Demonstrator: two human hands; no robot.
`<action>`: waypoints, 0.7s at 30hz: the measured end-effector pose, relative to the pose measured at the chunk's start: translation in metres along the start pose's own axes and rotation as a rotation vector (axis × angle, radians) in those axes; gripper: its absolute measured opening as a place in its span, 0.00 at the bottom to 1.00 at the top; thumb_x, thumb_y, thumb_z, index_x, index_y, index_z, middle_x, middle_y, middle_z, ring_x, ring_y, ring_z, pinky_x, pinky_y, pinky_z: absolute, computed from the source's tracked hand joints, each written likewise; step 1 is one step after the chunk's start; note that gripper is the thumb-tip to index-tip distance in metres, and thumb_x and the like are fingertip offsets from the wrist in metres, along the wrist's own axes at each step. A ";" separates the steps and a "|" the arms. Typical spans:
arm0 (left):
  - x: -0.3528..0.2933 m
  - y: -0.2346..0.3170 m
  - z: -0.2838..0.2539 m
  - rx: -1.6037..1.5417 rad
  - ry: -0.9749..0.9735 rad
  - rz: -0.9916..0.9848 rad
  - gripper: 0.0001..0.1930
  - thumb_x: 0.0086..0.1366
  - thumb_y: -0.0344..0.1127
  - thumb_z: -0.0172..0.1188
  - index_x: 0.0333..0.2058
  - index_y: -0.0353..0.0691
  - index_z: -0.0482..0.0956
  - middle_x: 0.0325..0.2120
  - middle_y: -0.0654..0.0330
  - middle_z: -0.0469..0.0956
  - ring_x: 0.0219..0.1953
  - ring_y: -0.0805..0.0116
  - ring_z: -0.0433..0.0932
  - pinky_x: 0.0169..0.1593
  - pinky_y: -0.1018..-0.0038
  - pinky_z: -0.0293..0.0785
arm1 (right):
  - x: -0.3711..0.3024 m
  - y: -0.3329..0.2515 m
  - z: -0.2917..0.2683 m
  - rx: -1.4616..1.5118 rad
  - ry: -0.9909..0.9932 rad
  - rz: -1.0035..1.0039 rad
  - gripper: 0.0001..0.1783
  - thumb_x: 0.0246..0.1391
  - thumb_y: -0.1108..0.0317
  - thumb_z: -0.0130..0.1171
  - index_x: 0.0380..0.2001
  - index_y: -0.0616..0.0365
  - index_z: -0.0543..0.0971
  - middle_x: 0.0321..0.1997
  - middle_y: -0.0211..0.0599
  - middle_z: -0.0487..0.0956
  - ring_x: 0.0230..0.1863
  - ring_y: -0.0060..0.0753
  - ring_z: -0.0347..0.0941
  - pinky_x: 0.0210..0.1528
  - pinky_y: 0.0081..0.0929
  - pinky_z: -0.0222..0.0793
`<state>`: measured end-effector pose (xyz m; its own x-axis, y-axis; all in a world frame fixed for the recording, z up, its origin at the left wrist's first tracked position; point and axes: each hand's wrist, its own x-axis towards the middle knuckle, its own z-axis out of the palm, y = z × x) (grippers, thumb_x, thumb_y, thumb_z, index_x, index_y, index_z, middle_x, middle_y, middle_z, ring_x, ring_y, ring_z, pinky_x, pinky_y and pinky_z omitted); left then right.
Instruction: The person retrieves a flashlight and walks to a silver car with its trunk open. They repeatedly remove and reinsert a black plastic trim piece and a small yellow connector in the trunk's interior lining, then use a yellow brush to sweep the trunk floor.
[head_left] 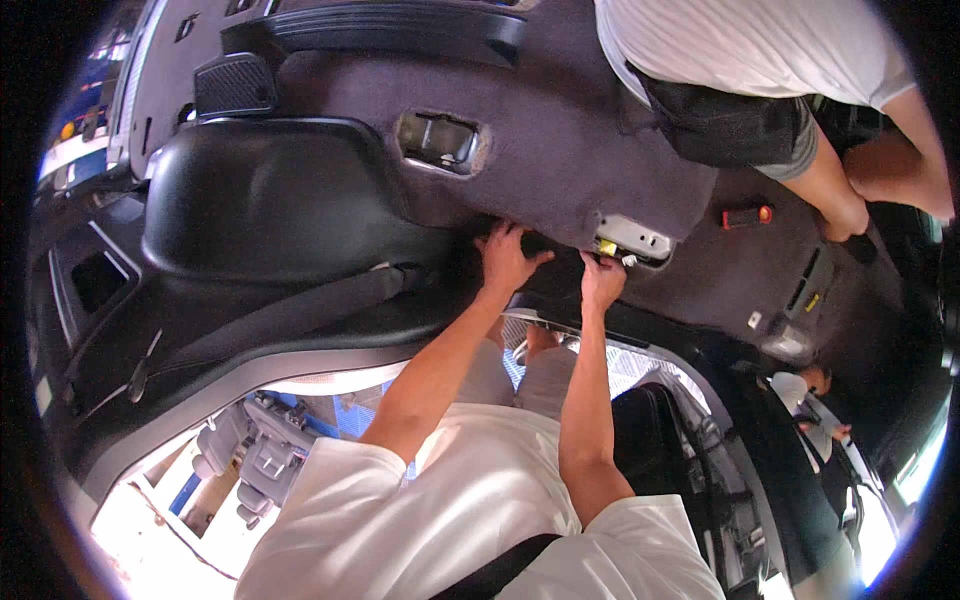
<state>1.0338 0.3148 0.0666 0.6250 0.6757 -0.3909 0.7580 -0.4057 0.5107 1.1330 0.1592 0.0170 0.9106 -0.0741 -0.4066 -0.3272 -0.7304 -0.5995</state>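
My left hand [510,262] lies at the near edge of the dark floor carpet [560,120], beside the black plastic trim, with thumb and fingers apart. Its fingertips touch the carpet edge. A short way to the right, my right hand [602,284] has its fingers drawn together at the same edge; what they hold, if anything, is hidden. Just above it a silver metal bracket [640,238] shows in a carpet cutout. A yellow connector [607,247] sits at the bracket's left end, near my right fingertips.
A moulded black side trim [270,200] fills the left. Another person [740,60] in a white shirt leans in at the upper right. An orange-and-black tool [746,216] lies on the carpet. The door sill [330,362] curves below my forearms, and removed seats [265,455] stand outside.
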 end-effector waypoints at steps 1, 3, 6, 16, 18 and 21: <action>0.002 0.000 0.005 -0.035 0.031 -0.013 0.28 0.52 0.56 0.76 0.46 0.47 0.83 0.57 0.51 0.76 0.65 0.46 0.68 0.62 0.30 0.58 | 0.001 0.000 0.000 0.144 -0.040 0.059 0.26 0.39 0.56 0.81 0.28 0.69 0.83 0.25 0.47 0.83 0.30 0.42 0.79 0.40 0.37 0.72; 0.009 0.000 0.013 -0.058 0.117 -0.006 0.23 0.55 0.55 0.75 0.42 0.46 0.85 0.54 0.52 0.78 0.63 0.45 0.70 0.60 0.31 0.60 | 0.004 0.001 -0.003 0.037 0.002 0.029 0.22 0.39 0.59 0.81 0.25 0.68 0.83 0.23 0.44 0.82 0.29 0.37 0.78 0.39 0.36 0.72; 0.010 -0.006 0.019 -0.017 0.087 -0.028 0.19 0.57 0.52 0.73 0.40 0.44 0.86 0.53 0.52 0.78 0.60 0.45 0.72 0.58 0.33 0.61 | 0.011 0.003 -0.006 0.084 -0.052 0.099 0.21 0.43 0.56 0.77 0.26 0.66 0.85 0.28 0.47 0.85 0.33 0.46 0.80 0.43 0.41 0.73; 0.002 -0.007 0.010 0.128 0.059 0.027 0.28 0.56 0.50 0.75 0.53 0.47 0.83 0.57 0.55 0.77 0.64 0.48 0.70 0.59 0.25 0.55 | -0.019 -0.011 0.008 -0.076 0.048 0.095 0.25 0.60 0.56 0.67 0.43 0.74 0.82 0.42 0.60 0.86 0.44 0.51 0.84 0.50 0.40 0.74; 0.000 -0.003 0.005 0.107 0.062 0.082 0.28 0.56 0.49 0.75 0.54 0.47 0.82 0.58 0.55 0.77 0.64 0.47 0.70 0.59 0.25 0.55 | -0.033 -0.022 0.016 -0.198 0.092 -0.022 0.33 0.60 0.49 0.64 0.51 0.76 0.80 0.54 0.72 0.79 0.58 0.67 0.77 0.64 0.45 0.68; -0.002 0.000 0.001 0.104 0.047 0.060 0.28 0.55 0.48 0.76 0.54 0.47 0.83 0.59 0.54 0.75 0.65 0.46 0.69 0.60 0.24 0.55 | -0.041 -0.030 0.019 -0.296 0.080 -0.067 0.37 0.54 0.49 0.69 0.50 0.78 0.80 0.57 0.76 0.76 0.60 0.72 0.73 0.65 0.49 0.67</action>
<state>1.0327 0.3131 0.0664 0.6623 0.6752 -0.3248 0.7363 -0.5061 0.4492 1.1005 0.1975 0.0389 0.9485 -0.0638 -0.3102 -0.1887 -0.9005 -0.3917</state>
